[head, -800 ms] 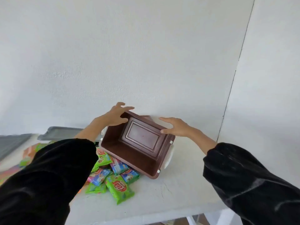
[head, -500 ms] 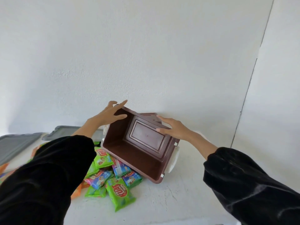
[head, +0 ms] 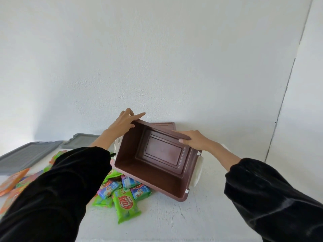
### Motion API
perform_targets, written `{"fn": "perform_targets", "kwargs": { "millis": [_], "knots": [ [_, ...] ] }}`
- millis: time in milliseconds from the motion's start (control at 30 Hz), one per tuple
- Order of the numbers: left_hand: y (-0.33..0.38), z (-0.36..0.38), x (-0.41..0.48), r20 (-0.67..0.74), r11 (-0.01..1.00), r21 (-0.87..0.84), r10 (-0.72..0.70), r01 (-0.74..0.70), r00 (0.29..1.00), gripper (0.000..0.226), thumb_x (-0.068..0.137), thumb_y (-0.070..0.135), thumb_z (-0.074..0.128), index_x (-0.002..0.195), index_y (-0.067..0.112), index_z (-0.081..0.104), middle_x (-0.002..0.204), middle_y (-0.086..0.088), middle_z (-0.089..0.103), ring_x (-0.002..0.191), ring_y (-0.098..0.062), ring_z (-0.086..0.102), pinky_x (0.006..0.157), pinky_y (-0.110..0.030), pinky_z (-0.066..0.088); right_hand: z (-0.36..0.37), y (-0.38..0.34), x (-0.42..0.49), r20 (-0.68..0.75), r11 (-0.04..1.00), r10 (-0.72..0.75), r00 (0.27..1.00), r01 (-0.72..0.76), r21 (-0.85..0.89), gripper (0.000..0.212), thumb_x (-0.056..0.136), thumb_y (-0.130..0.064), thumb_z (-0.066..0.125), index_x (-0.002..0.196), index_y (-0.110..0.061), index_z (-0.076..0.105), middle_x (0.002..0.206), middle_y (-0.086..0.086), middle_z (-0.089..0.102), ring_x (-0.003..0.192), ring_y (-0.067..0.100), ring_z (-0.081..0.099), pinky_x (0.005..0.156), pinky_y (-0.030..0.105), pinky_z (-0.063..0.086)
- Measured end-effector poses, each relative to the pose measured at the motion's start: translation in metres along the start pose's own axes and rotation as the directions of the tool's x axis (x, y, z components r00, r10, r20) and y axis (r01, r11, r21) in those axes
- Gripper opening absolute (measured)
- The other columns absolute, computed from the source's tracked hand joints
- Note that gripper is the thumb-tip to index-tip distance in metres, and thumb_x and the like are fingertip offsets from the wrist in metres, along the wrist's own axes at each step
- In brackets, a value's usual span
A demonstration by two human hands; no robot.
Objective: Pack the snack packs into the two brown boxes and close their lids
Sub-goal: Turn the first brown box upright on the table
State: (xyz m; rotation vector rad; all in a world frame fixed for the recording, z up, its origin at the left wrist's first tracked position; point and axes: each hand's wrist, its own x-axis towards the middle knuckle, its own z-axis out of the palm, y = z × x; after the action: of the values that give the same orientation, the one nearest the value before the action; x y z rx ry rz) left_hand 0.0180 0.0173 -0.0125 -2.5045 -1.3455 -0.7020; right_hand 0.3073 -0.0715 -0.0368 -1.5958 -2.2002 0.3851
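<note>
An empty brown box [head: 157,165] is tipped on its side, its opening facing me, with white side latches. My left hand [head: 124,123] holds its upper left corner, thumb inside the rim. My right hand [head: 194,140] grips the top rim at the right. Behind it a second brown box [head: 166,124] shows only its top edge. A heap of snack packs [head: 122,194], green, blue and purple, lies under and left of the tipped box. More orange packs [head: 12,180] lie at the far left.
Two grey lids [head: 26,154] lie at the back left of the white table [head: 174,220]. A white wall stands close behind the boxes. The table's front edge runs along the bottom of the view. My black sleeves cover the lower corners.
The tipped box has risen slightly and turned more toward me. My right hand slid along the top rim. The second brown box has come into sight behind it.
</note>
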Motion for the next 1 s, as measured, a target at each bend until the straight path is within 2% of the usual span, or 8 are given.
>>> {"fn": "perform_targets", "kwargs": {
  "millis": [133,233,367,500,633,800,900,1000],
  "knots": [
    [0.032,-0.002,-0.012,0.012,0.992,0.054,0.115,-0.116,0.993,0.069,0.087,-0.013,0.050,0.142,0.026,0.035,0.121,-0.013,0.044,0.100,-0.025,0.051,0.086,-0.025,0.046,-0.023,0.025,-0.030,0.068,0.999,-0.038,0.997,0.039,-0.016,0.048,0.097,-0.024,0.047,0.142,-0.036,0.033,0.146,-0.001,0.042,0.132,0.022,0.040,0.109,0.028,0.029],
    [0.066,0.010,-0.028,0.072,0.985,0.029,0.166,-0.169,0.983,0.070,0.087,-0.011,0.052,0.142,0.030,0.035,0.127,-0.012,0.043,0.108,-0.026,0.051,0.088,-0.031,0.051,-0.041,0.049,-0.057,0.117,0.999,-0.027,0.993,0.030,-0.026,0.051,0.096,-0.025,0.051,0.142,-0.034,0.032,0.150,-0.004,0.035,0.139,0.017,0.031,0.114,0.028,0.021],
    [0.116,0.029,-0.053,-0.031,0.982,-0.033,0.184,-0.185,0.983,0.083,0.081,-0.021,0.044,0.142,0.034,0.033,0.130,-0.007,0.043,0.113,-0.025,0.051,0.095,-0.026,0.046,-0.059,0.077,-0.093,0.125,0.999,-0.004,0.992,0.009,-0.036,0.052,0.094,-0.026,0.052,0.141,-0.036,0.033,0.150,-0.004,0.035,0.139,0.017,0.031,0.116,0.031,0.022],
    [0.145,0.037,-0.073,-0.088,0.982,0.074,0.179,-0.172,0.980,0.097,0.072,-0.026,0.047,0.147,0.031,0.024,0.134,-0.008,0.043,0.113,-0.026,0.049,0.086,-0.036,0.053,-0.059,0.088,-0.119,0.063,0.994,-0.003,0.998,0.010,-0.108,0.050,0.095,-0.028,0.051,0.142,-0.036,0.033,0.146,-0.001,0.041,0.135,0.019,0.036,0.108,0.028,0.028],
    [0.160,0.045,-0.098,-0.129,0.989,0.101,0.121,-0.109,0.984,0.092,0.076,-0.017,0.054,0.147,0.028,0.020,0.133,-0.008,0.040,0.099,-0.025,0.052,0.076,-0.042,0.053,-0.041,0.092,-0.139,-0.196,0.980,-0.088,0.977,0.050,-0.193,0.057,0.090,-0.033,0.058,0.142,-0.036,0.033,0.145,0.002,0.043,0.131,0.023,0.040,0.107,0.034,0.033],
    [0.175,0.065,-0.128,-0.258,0.997,0.058,-0.030,0.047,0.966,0.084,0.080,0.007,0.069,0.145,0.025,0.019,0.142,-0.020,0.024,0.108,-0.038,0.054,0.077,-0.045,0.055,0.009,0.106,-0.169,-0.671,0.981,-0.083,0.737,-0.058,-0.186,0.088,0.080,-0.026,0.072,0.148,-0.035,0.016,0.153,0.020,0.017,0.129,0.038,0.040,0.095,0.045,0.047],
    [0.179,0.087,-0.146,-0.236,0.992,0.006,-0.119,0.124,0.964,0.102,0.073,0.013,0.076,0.146,0.025,0.007,0.145,-0.031,0.022,0.118,-0.045,0.051,0.086,-0.045,0.053,0.051,0.118,-0.190,-0.711,0.995,0.043,0.702,-0.092,-0.030,0.105,0.078,-0.020,0.073,0.146,-0.044,-0.004,0.156,0.019,-0.001,0.132,0.042,0.037,0.087,0.046,0.055],
    [0.184,0.099,-0.156,-0.140,0.966,-0.045,-0.257,0.253,0.956,0.111,0.077,0.017,0.073,0.146,0.032,-0.014,0.151,-0.029,0.013,0.117,-0.042,0.054,0.084,-0.042,0.056,0.084,0.116,-0.206,-0.687,0.995,0.080,0.722,-0.096,0.016,0.107,0.079,-0.013,0.071,0.147,-0.041,-0.007,0.156,0.020,0.002,0.129,0.043,0.042,0.067,0.034,0.059]
  ]
}}
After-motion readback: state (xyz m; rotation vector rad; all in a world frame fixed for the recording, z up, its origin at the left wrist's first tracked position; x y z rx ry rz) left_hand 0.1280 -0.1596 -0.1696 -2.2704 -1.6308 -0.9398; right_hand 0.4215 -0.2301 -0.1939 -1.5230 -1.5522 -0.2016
